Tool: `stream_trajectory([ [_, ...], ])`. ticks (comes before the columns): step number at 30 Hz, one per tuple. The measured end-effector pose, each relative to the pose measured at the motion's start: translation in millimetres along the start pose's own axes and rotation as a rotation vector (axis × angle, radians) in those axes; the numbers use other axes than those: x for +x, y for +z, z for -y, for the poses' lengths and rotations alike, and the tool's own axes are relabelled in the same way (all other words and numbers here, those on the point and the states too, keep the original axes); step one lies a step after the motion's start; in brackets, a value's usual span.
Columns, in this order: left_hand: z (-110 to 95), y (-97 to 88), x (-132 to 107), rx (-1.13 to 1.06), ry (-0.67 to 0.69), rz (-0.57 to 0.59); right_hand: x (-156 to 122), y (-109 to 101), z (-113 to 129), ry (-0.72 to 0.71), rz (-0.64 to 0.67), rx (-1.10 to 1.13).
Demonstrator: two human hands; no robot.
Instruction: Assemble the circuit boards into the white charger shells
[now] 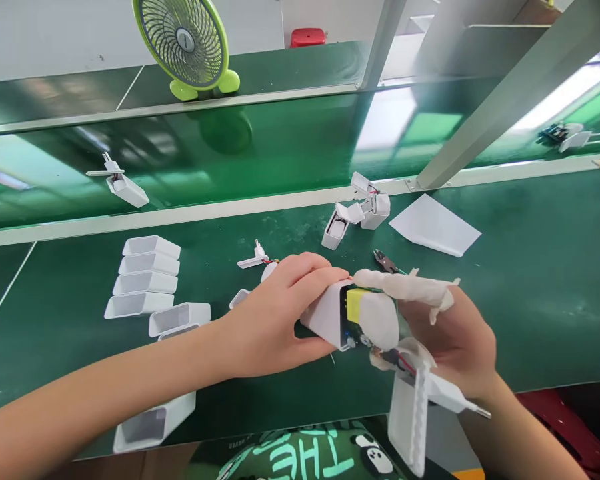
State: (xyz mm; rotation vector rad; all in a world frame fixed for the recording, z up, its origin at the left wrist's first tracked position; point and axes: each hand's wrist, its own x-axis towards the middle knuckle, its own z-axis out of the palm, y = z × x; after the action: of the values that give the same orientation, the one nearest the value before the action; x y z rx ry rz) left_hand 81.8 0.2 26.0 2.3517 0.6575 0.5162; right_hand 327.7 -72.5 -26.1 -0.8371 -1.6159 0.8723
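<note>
Shell of smooth white plastic (pixel 325 317), middle of the frame, looks light, stiff, a bit slippery | left hand (pixel 280 313) grips its sides, a good hold | right hand (pixel 450 333) curls fingers round dark circuit board (pixel 352 332) | thin red wire (pixel 405 363) may break easily

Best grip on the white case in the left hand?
Likely its outer walls, from the left, as the left hand does. The open mouth faces right, where the yellow part and right hand would crowd an approach.
</note>
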Motion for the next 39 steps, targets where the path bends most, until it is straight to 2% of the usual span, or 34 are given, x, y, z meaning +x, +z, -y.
stream_trajectory([
  [6, 2, 0.2, -1, -0.012, -0.005, 0.0, 2, 2, 5, 0.07, 0.033, 0.049],
  [20, 3, -0.5, 0, -0.026, 0.005, 0.005, 4, 4, 5, 0.066, -0.006, 0.044],
  [26, 2, 0.1, 1, -0.03, -0.004, 0.012, 4, 1, 7, 0.085, 0.033, -0.031],
  [32, 2, 3.0, 3, -0.097, -0.02, 0.026, 11, -3, 8, -0.081, 0.071, -0.355],
  [36, 1, 3.5, 6, -0.3, -0.102, 0.132, 19, -11, 13, -0.028, 0.287, -0.412],
  [39, 0, -1.3, 13, -0.446, -0.111, 0.31, 18, -17, 18, -0.11, 0.354, -0.441],
])
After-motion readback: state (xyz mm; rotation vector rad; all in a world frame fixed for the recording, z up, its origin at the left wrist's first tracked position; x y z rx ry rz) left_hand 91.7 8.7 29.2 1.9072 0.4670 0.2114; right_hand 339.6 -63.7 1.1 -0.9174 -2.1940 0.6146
